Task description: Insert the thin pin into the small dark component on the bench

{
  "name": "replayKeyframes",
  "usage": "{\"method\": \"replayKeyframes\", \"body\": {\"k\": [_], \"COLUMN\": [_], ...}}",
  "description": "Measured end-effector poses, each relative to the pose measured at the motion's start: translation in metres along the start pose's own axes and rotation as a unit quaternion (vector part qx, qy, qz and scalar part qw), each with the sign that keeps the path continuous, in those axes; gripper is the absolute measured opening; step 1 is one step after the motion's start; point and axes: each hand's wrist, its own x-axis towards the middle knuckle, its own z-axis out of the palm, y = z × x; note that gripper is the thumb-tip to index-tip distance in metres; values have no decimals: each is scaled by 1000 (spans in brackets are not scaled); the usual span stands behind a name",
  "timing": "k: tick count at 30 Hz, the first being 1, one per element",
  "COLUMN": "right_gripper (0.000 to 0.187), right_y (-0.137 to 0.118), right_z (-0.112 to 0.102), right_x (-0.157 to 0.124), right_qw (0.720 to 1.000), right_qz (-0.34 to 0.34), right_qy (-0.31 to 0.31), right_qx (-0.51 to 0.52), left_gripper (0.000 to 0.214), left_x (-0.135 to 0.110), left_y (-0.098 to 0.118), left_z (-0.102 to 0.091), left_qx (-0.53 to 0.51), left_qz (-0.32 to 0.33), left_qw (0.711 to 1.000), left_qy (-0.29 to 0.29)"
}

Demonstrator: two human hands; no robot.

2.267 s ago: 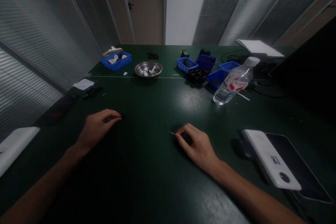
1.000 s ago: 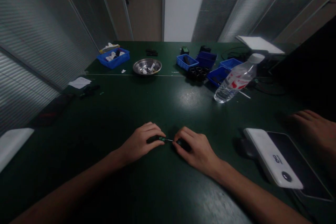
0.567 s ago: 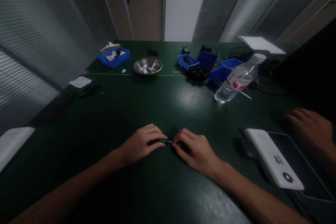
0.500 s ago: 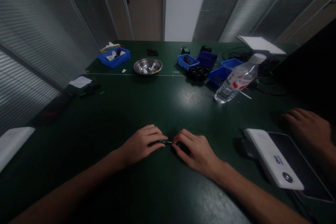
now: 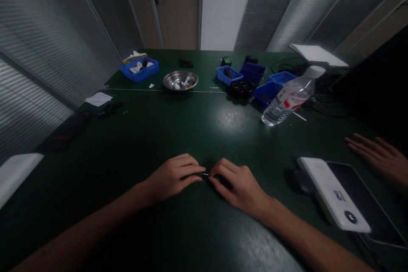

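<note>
My left hand and my right hand rest on the dark green table, fingertips almost touching. Both are closed in a pinch. Between them shows a thin, pale pin-like piece. My right hand pinches one end of it. My left hand pinches a small dark part that its fingers mostly hide, at the pin's other end.
Another person's hand lies flat at the right edge. A white device lies on a dark tablet. Further back are a water bottle, blue bins, a steel bowl and a blue tray.
My left hand came from the left to meet my right hand. The small green part seen between the fingertips is now covered. The other person's hand entered at right and flattened.
</note>
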Motion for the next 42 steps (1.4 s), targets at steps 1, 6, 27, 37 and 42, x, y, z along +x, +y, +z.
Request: {"method": "replayKeyframes", "body": {"k": [1, 6, 27, 37, 42], "right_gripper": [17, 18, 8, 7, 6], "right_y": [-1, -4, -7, -7, -9], "right_z": [0, 2, 6, 3, 3], "right_x": [0, 0, 2, -1, 1], "right_qw": [1000, 999, 986, 990, 989], "right_qz": [-5, -17, -14, -15, -12], "right_qy": [-5, -24, 95, 80, 83], "right_qx": [-13, -40, 133, 118, 123], "left_gripper": [26, 25, 22, 27, 27], "left_x": [0, -2, -1, -2, -2], "left_y": [0, 3, 21, 14, 14], "left_z": [1, 4, 6, 6, 8], "left_qx": [15, 33, -155, -146, -160], "left_qz": [5, 39, -81, -64, -63], "left_qw": [1000, 999, 978, 984, 981], "left_qy": [-4, -16, 115, 85, 89]}}
